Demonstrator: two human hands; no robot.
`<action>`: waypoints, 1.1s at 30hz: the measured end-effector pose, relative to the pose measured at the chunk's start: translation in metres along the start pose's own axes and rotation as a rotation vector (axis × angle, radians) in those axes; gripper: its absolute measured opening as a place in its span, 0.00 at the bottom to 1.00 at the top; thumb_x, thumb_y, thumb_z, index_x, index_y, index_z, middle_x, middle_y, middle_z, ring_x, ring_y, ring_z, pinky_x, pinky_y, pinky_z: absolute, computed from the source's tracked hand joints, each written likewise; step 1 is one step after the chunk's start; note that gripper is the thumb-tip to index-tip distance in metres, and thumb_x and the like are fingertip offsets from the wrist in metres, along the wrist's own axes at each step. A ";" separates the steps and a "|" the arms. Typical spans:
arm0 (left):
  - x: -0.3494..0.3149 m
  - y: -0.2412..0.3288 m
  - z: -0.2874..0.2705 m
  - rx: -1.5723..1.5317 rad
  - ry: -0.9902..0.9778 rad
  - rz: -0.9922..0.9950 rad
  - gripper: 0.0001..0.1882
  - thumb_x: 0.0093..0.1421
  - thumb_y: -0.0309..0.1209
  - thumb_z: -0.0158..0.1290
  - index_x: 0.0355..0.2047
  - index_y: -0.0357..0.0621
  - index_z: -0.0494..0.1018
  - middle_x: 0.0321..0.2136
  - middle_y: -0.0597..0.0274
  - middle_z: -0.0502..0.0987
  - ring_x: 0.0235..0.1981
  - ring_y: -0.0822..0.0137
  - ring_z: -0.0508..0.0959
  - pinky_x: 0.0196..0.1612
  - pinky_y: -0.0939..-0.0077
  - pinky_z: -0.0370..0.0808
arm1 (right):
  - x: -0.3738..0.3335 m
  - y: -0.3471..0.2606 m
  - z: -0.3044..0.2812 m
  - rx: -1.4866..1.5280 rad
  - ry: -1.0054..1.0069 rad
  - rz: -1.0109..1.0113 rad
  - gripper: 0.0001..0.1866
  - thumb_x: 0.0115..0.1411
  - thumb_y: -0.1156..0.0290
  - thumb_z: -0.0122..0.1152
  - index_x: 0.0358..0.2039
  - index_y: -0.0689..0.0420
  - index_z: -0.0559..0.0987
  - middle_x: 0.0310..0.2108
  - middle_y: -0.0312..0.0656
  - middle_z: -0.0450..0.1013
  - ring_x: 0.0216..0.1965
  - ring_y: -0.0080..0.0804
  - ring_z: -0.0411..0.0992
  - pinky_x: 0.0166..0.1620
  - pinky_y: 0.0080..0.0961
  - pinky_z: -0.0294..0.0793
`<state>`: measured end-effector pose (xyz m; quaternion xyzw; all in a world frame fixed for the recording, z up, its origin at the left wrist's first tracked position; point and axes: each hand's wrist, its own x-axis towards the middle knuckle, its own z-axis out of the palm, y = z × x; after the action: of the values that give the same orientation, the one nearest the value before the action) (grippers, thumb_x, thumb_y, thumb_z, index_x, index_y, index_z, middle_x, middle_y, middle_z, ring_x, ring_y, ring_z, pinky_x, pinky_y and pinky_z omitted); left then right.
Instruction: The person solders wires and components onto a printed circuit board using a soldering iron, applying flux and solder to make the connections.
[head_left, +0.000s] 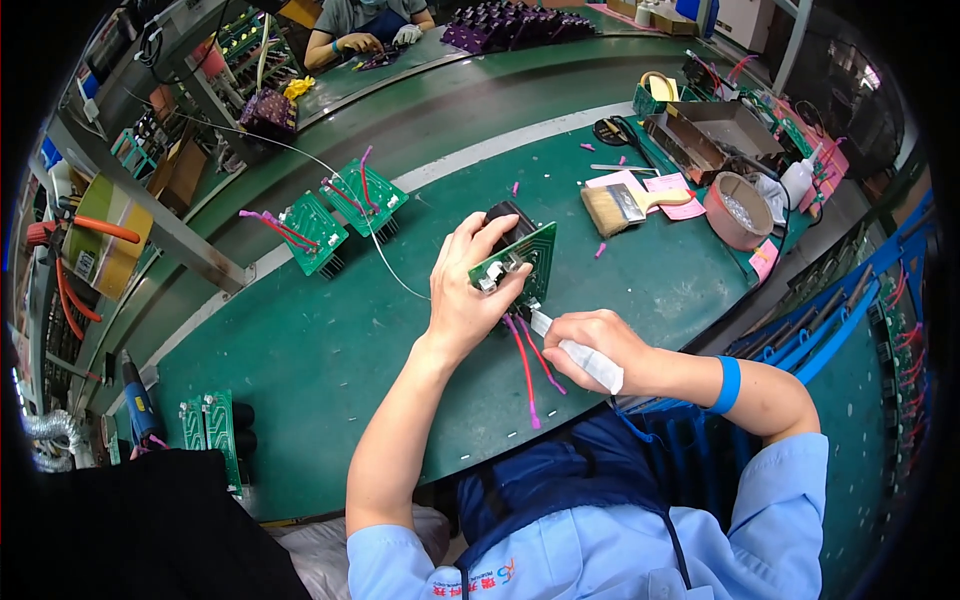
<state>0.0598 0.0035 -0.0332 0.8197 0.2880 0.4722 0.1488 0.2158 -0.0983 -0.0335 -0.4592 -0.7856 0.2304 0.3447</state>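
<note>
Currently gripping, in the curled fingers of the left hand [465,295], 1 green rectangular circuit board [540,262], tilted upright over the green tabletop [300,370], with 2 red, purple-tipped wires [527,375] trailing below. Rightward, clasping a white-wrapped handheld tool [592,367] in the closed right hand [605,338], seemingly for working near the wire roots; presumably calling next for steadiness. Showing red lettering [480,582] on the light blue cloth shirt [570,550]; farther right, bearing print too small to read on pink paper slips [684,211].
</note>
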 end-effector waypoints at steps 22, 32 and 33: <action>0.001 0.007 0.000 -0.038 -0.038 -0.069 0.25 0.40 0.26 0.57 0.43 0.43 0.67 0.41 0.53 0.69 0.47 0.54 0.66 0.49 0.67 0.62 | -0.028 -0.005 0.010 -0.169 0.017 -0.140 0.05 0.43 0.75 0.57 0.20 0.55 0.70 0.17 0.38 0.66 0.20 0.36 0.67 0.26 0.27 0.65; 0.004 0.000 -0.004 0.074 0.118 0.041 0.25 0.38 0.27 0.59 0.40 0.46 0.69 0.40 0.53 0.68 0.37 0.55 0.70 0.39 0.68 0.68 | -0.018 0.085 -0.049 -0.664 0.107 -0.130 0.13 0.43 0.79 0.52 0.32 0.55 0.71 0.31 0.43 0.70 0.32 0.40 0.69 0.35 0.30 0.67; 0.004 0.000 -0.007 0.115 0.173 0.041 0.24 0.37 0.27 0.59 0.40 0.46 0.69 0.39 0.53 0.68 0.37 0.55 0.71 0.39 0.68 0.68 | -0.013 0.082 -0.048 -0.750 0.170 -0.173 0.14 0.42 0.78 0.52 0.33 0.55 0.72 0.32 0.43 0.70 0.33 0.39 0.69 0.36 0.30 0.66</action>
<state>0.0559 0.0059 -0.0270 0.7887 0.3096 0.5270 0.0663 0.3026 -0.0690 -0.0619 -0.5030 -0.8196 -0.1413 0.2352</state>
